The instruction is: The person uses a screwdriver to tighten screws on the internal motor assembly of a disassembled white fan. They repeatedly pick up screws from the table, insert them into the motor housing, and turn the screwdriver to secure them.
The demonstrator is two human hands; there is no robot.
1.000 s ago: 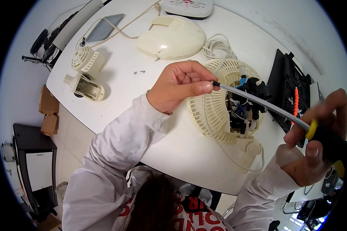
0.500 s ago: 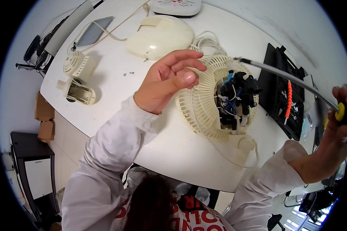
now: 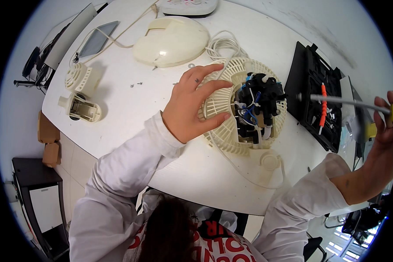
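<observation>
A round cream slotted housing point(image 3: 218, 124) lies on the white table. Black parts with blue and white wires point(image 3: 260, 98) are packed in its middle. Spread fingers and thumb bring my left hand point(image 3: 190, 107) over the housing's left side; it holds nothing, and whether the fingertips touch the slots is unclear. Far to the right, my right hand point(image 3: 382, 131) grips a long-shafted screwdriver point(image 3: 345, 100) by its handle, near a yellow collar. The shaft points left toward the black parts, its tip apart from them. Most of the handle is lost in the dark rim.
An open black tool case point(image 3: 314, 109) with an orange-shafted tool point(image 3: 323, 107) lies at the right. Behind the housing are a coiled white cord point(image 3: 225, 46) and a cream cover point(image 3: 174, 43). Small screws point(image 3: 136, 84) and cream parts point(image 3: 85, 107) lie to the left.
My left hand has lowered and spread its fingers over the housing's left side. The screwdriver has swung lower, its tip drawing away to the right. The whole view has shifted slightly.
</observation>
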